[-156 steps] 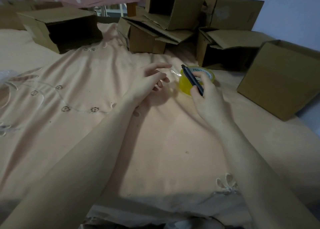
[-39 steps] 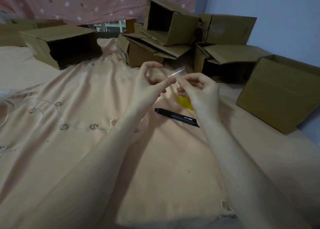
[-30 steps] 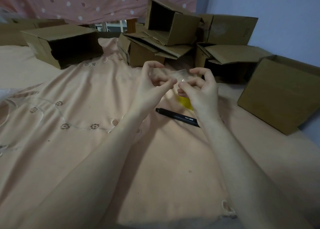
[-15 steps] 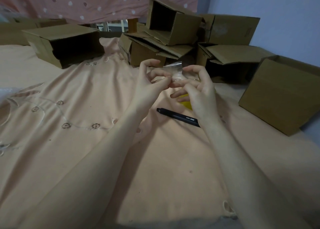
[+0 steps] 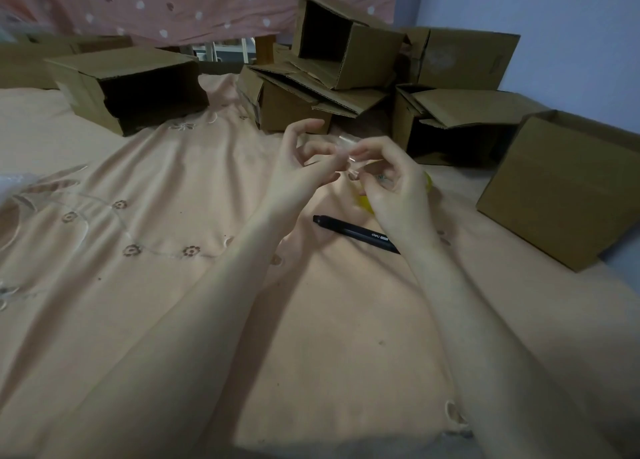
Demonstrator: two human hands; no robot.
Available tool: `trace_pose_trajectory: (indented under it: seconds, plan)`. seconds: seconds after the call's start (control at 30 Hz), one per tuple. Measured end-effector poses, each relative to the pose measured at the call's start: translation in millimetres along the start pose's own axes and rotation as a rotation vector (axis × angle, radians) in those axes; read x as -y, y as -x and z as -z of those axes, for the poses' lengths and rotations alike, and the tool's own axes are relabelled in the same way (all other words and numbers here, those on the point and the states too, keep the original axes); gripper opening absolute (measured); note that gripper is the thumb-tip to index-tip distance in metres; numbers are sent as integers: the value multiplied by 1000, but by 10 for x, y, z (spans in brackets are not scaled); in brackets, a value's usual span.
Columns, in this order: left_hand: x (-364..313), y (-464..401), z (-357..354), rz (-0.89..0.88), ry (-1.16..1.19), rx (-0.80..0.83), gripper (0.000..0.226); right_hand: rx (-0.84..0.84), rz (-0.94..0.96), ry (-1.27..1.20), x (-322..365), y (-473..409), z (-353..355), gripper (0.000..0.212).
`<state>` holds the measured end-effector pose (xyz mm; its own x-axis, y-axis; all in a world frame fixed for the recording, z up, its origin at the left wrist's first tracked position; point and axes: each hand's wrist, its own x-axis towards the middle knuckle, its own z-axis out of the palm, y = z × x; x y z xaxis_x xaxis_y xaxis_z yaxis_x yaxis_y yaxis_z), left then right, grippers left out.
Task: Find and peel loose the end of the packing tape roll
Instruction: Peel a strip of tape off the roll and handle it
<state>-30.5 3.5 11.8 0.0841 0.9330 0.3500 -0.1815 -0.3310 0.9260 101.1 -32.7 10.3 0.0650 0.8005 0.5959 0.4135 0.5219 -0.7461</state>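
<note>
The yellowish packing tape roll (image 5: 366, 200) lies on the peach bedsheet, mostly hidden behind my right hand (image 5: 394, 188). A clear strip of tape (image 5: 348, 146) stands up between my two hands. My left hand (image 5: 304, 167) pinches the strip with thumb and fingertips, index finger raised. The fingers of my right hand curl around the strip's lower part, just above the roll. Both hands hover close together over the sheet.
A black pen-shaped cutter (image 5: 356, 234) lies on the sheet just below my right hand. Several open cardboard boxes (image 5: 329, 56) stand along the back, one large box (image 5: 561, 188) at the right and another (image 5: 131, 87) at the back left.
Five seconds ago my right hand held the black cutter at the roll; it now lies on the sheet. Over the last second both hands worked the clear strip, fingers shifting slightly.
</note>
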Motion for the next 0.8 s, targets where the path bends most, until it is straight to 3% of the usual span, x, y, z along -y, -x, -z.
trace_pose_trajectory:
  seconds: [0.4,0.57,0.8]
  plan:
    - [-30,26,6,5,-44,73,29,-91,-76,-17,-26,-35,4,6]
    - [-38,52,-14,2,-42,96,27,-128,-92,-103,-18,-41,18,10]
    - [-47,57,-12,25,-35,145,34,-177,-157,-160,7,-28,45,33]
